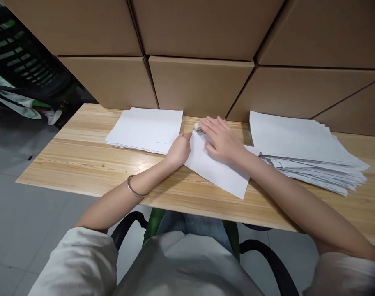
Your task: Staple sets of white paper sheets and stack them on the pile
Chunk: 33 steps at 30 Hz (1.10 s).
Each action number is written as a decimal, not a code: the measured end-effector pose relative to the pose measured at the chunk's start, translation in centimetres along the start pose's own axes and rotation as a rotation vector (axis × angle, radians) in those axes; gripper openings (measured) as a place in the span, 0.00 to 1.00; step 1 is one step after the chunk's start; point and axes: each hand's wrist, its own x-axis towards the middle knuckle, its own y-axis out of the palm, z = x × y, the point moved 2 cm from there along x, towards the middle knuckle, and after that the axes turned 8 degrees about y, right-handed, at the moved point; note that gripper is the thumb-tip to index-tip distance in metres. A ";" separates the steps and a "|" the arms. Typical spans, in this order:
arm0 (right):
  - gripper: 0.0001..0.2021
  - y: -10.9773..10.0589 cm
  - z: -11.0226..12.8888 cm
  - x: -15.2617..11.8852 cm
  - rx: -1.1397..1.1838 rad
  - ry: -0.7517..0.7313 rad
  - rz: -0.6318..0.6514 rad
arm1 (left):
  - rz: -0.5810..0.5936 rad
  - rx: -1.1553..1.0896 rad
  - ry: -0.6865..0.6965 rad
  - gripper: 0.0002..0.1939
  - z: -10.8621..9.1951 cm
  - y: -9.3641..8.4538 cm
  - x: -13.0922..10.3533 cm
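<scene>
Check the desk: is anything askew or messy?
Yes. The right paper stack is fanned out unevenly, edges splayed, unlike the neat left stack. The sheet under both hands lies skewed to the table edge.

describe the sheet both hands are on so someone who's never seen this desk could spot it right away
On the wooden table backed by stacked cardboard boxes, look between the neat paper stack and the fanned, messy pile. The single white sheet lies there, pinned by the left hand and right hand. Unlike its neighbours, it lies alone, turned at an angle.
</scene>
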 end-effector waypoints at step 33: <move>0.53 -1.6 7.9 -7.5 -0.036 -0.114 -0.075 | 0.051 -0.315 0.191 0.29 -2.2 -2.0 -3.3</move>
